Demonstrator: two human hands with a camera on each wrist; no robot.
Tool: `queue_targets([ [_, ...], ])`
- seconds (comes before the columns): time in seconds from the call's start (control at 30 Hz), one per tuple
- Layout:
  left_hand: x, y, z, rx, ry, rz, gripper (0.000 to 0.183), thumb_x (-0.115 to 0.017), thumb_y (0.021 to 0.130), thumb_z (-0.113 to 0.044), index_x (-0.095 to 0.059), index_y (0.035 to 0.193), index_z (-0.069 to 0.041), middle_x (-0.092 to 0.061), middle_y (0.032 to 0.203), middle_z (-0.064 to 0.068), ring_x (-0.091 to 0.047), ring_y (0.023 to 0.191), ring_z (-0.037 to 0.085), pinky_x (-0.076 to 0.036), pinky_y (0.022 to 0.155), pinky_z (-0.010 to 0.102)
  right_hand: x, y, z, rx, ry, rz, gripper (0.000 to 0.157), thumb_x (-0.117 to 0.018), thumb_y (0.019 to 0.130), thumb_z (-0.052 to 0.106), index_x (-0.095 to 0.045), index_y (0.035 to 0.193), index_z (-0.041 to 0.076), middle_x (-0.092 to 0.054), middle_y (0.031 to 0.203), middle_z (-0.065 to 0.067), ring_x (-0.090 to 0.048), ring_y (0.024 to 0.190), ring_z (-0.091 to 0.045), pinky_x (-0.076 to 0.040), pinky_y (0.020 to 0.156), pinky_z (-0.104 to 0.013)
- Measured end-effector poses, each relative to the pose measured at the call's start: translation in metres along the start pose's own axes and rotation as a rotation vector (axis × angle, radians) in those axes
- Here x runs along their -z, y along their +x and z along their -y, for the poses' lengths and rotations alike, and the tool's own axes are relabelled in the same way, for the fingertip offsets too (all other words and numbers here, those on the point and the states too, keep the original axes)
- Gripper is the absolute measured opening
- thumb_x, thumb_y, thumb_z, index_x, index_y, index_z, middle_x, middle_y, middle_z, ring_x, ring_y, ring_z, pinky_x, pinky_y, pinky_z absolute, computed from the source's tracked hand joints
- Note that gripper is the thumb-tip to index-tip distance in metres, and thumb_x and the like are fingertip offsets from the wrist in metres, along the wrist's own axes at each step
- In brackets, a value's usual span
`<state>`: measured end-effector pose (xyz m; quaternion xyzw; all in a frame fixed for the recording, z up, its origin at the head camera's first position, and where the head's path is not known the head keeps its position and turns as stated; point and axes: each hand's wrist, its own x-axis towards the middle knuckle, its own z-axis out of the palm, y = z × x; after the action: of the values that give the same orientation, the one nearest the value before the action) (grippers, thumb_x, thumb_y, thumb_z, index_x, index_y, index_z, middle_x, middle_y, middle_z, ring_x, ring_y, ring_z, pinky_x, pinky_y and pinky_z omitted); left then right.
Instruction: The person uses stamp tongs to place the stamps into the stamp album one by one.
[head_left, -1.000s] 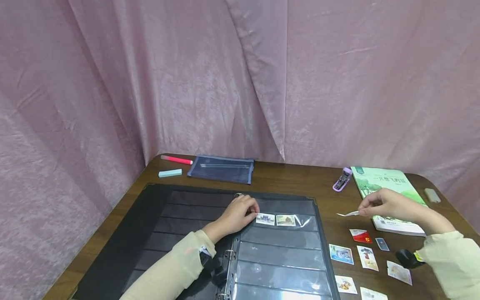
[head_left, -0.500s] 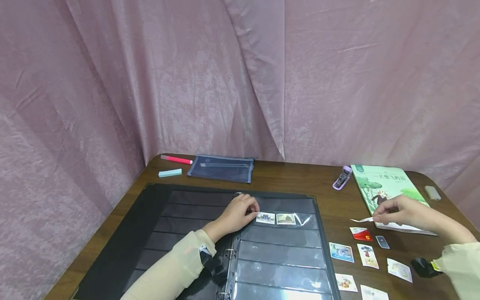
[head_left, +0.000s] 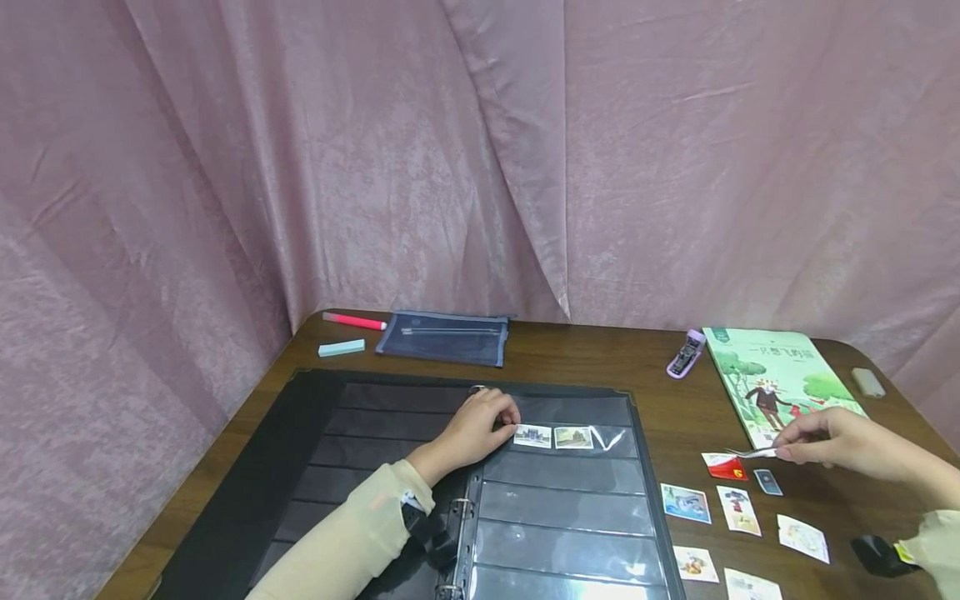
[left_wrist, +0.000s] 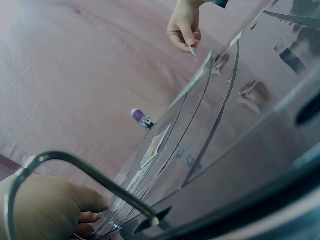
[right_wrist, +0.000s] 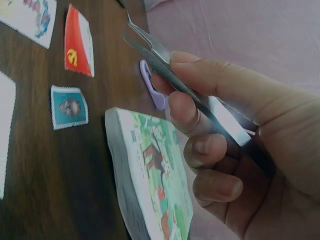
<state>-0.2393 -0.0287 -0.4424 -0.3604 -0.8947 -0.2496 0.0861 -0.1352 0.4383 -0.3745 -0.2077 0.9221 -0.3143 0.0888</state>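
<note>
My right hand (head_left: pixel 832 442) holds metal tweezers (right_wrist: pixel 165 65) between thumb and fingers. Their bent tips stand apart with nothing between them, and in the head view they overlap the top of a red and white stamp (head_left: pixel 724 467). Beside it lies a small blue stamp (right_wrist: pixel 69 107). My left hand (head_left: pixel 480 425) rests on the black stamp album (head_left: pixel 307 450), its thumb and forefinger pinching at a clear pocket strip (head_left: pixel 609 442) on the right page. Two stamps sit in that pocket, a left one (head_left: pixel 533 436) right at the fingertips and a right one (head_left: pixel 573 437).
Several more stamps (head_left: pixel 738 510) lie right of the album. A green book (head_left: pixel 780 375), a purple clip-like item (head_left: pixel 686 354) and a whitish eraser-like block (head_left: pixel 867 382) are behind. A blue mesh pouch (head_left: pixel 444 338), red pen (head_left: pixel 355 321) and light blue bar (head_left: pixel 341 347) lie at the back left.
My right hand has moved right and toward me with the tweezers, from over the book to the red and white stamp. The left hand stays in place on the album.
</note>
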Motion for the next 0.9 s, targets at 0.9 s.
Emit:
queue_targets([
  [0.9, -0.001, 0.000, 0.001, 0.000, 0.000, -0.011, 0.008, -0.066, 0.079, -0.021, -0.058, 0.080, -0.019, -0.052, 0.077, -0.008, -0.045, 0.076, 0.005, -0.038, 0.078, 0.027, 0.008, -0.039, -0.037, -0.140, -0.058, 0.056, 0.017, -0.050, 0.090, 0.009, -0.066, 0.090, 0.002, -0.064, 0.083, 0.021, -0.047, 0.072, 0.011, -0.041, 0.056, -0.018],
])
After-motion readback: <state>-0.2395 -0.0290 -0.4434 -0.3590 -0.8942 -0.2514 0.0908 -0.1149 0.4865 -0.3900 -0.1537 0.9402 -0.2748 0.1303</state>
